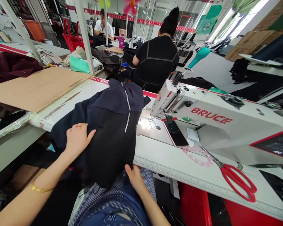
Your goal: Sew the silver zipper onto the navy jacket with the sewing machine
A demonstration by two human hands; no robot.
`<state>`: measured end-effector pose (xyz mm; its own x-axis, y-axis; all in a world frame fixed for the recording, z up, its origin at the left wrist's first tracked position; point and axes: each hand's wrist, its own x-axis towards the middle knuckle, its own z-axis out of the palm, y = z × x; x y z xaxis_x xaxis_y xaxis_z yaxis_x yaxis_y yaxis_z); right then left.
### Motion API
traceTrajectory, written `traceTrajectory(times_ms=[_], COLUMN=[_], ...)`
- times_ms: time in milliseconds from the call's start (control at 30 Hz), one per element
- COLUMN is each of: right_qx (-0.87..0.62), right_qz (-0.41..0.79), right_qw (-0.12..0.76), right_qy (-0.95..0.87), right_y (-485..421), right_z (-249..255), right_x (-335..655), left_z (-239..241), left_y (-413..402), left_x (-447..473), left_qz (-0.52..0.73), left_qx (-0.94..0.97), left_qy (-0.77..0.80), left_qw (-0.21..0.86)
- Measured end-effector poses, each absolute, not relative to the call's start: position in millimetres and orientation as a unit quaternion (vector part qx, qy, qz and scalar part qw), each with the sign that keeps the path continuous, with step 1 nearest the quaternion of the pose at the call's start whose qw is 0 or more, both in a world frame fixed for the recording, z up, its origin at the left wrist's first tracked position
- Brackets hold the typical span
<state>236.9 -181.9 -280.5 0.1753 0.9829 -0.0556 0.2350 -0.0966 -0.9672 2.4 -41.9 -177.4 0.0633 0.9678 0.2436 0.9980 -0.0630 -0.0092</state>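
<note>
Left hand (77, 138) flat on dark garment (113, 125); right hand (134, 175) fingers under hem.

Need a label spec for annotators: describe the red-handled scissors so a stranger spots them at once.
Find the white sewing machine marked BRUCE. On the white table in front of its base lie the red-handled steel scissors, blades pointing at a pink bead chain. They are the only red-looped tool there.

Bare table (160, 157) between garment (113, 125) and scissors (238, 182); sewing machine (214, 125) behind.
</note>
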Motion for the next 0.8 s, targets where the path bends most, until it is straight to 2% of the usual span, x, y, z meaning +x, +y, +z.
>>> traceTrajectory(times_ms=[133,300,500,567,633,733,800], right_qx=[-0.619,-0.634,-0.617,-0.626,-0.664,-0.747,-0.785], right_qz=[0.443,0.41,0.449,0.467,0.45,0.33,0.235], right_qw=[0.483,0.531,0.566,0.532,0.461,0.368,0.355], right_qy=[-0.433,-0.385,-0.311,-0.327,-0.38,-0.444,-0.449], right_y=[-176.8,-214.1,-236.8,-246.3,-258.2,-268.9,-260.9], right_z=[-259.5,-239.9,-225.4,-229.3,-234.6,-232.9,-219.4], right_x=[212.5,249.4,275.0,280.6,291.9,316.5,330.1], left_z=[-166.1,-148.7,-162.3,-169.0,-173.7,-172.3,-164.3], left_y=[-32.7,-23.8,-44.2,-55.1,-65.0,-70.3,-63.4], left_x=[6.6,-34.9,-26.8,-24.6,-28.0,-37.2,-38.1], left_qz=[-0.083,-0.116,-0.125,-0.121,-0.118,-0.154,-0.204], left_qx=[-0.696,-0.647,-0.654,-0.655,-0.659,-0.659,-0.651], left_qy=[-0.711,-0.751,-0.745,-0.745,-0.743,-0.735,-0.731], left_qw=[0.059,0.064,0.045,0.033,0.009,-0.027,-0.024])
